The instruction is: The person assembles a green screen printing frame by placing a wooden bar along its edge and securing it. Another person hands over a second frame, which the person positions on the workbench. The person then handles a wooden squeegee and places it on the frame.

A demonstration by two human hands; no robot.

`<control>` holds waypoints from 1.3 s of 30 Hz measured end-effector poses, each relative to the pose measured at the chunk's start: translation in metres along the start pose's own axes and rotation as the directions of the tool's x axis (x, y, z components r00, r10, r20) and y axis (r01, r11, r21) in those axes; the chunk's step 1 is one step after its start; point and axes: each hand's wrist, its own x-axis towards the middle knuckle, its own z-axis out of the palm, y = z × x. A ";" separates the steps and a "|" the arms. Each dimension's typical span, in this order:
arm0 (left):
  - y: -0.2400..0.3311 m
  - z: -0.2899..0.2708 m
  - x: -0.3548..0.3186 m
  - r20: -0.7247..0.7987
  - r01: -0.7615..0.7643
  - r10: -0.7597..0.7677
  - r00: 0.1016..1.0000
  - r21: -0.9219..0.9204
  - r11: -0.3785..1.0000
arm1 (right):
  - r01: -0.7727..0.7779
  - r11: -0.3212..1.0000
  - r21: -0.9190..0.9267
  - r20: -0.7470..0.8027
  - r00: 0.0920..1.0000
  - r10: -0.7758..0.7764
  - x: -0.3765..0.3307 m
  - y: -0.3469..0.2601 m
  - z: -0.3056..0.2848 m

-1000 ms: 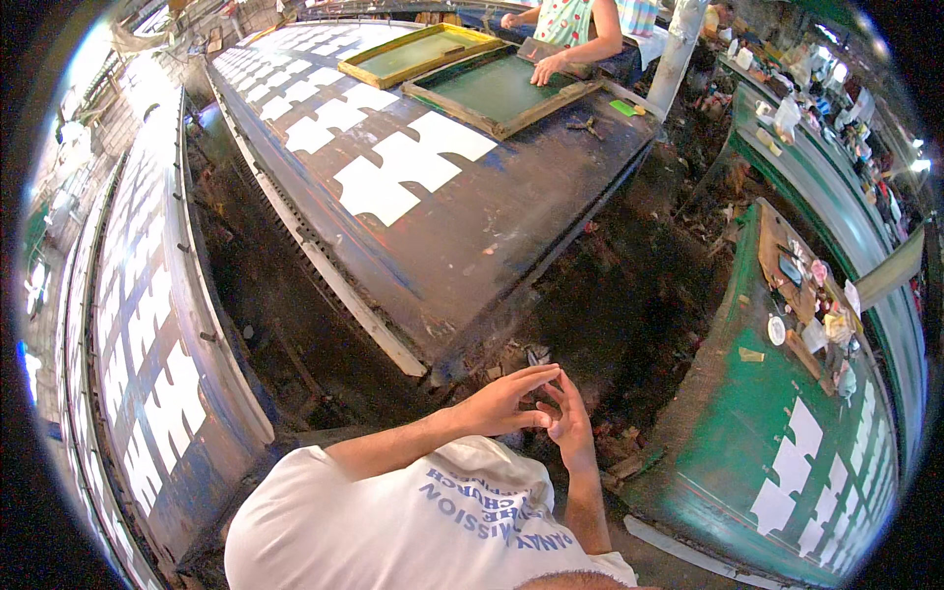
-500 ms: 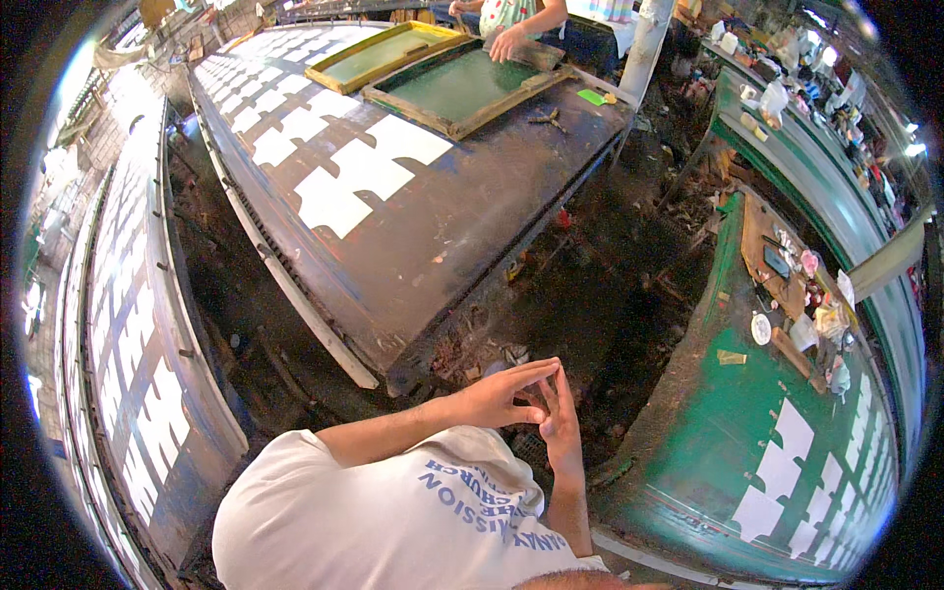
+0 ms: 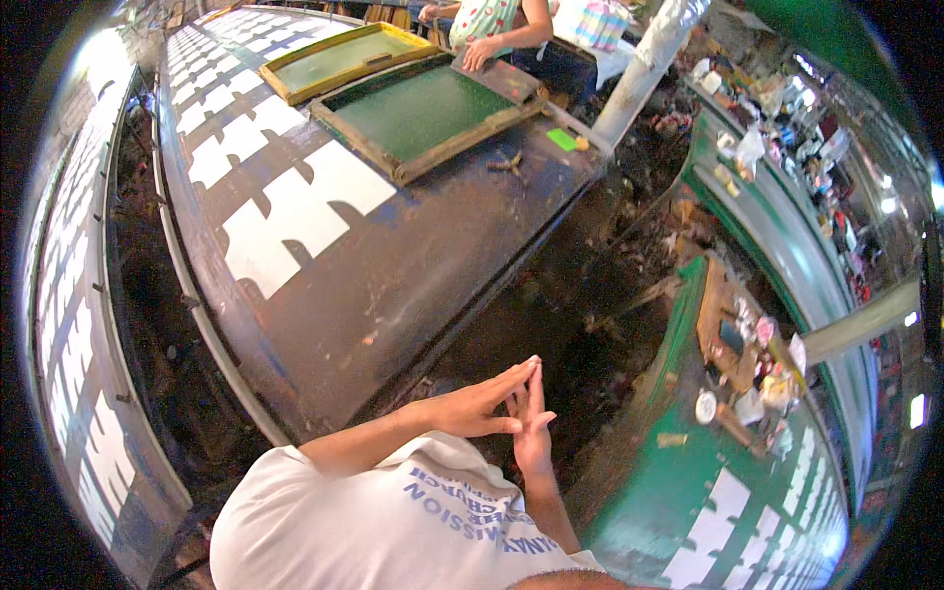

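My left hand (image 3: 479,405) and my right hand (image 3: 533,429) are held together in front of my white shirt (image 3: 393,521), fingers straight and touching each other. Neither hand holds anything. They hover over the dark dirt floor (image 3: 580,324), just off the near corner of a long dark printing table (image 3: 393,275). White cut cloth pieces (image 3: 295,211) lie in rows on that table.
Two framed green printing screens (image 3: 428,113) lie at the table's far end, where another person's hand (image 3: 479,54) rests on one. A green table (image 3: 678,492) with small tools and jars stands to the right. Another long table (image 3: 69,393) with white pieces runs along the left.
My fingers were curled together around something small; now both hands are flat with fingers stretched out. The view has shifted, so the printing table sits nearer and lower.
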 end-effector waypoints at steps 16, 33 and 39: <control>-0.059 -0.142 0.038 -0.156 0.122 -0.128 0.979 -0.046 0.991 | -0.178 0.979 -0.098 0.290 0.936 0.199 0.182 0.007 -0.008; -0.084 -0.171 0.132 -0.450 0.132 -0.141 0.882 -0.052 0.990 | -0.020 0.988 -0.151 0.541 0.835 0.099 0.321 -0.007 -0.076; -0.093 -0.155 0.221 -0.450 0.125 -0.179 0.875 -0.147 0.981 | -0.064 0.995 -0.080 0.574 0.813 0.099 0.360 -0.023 -0.162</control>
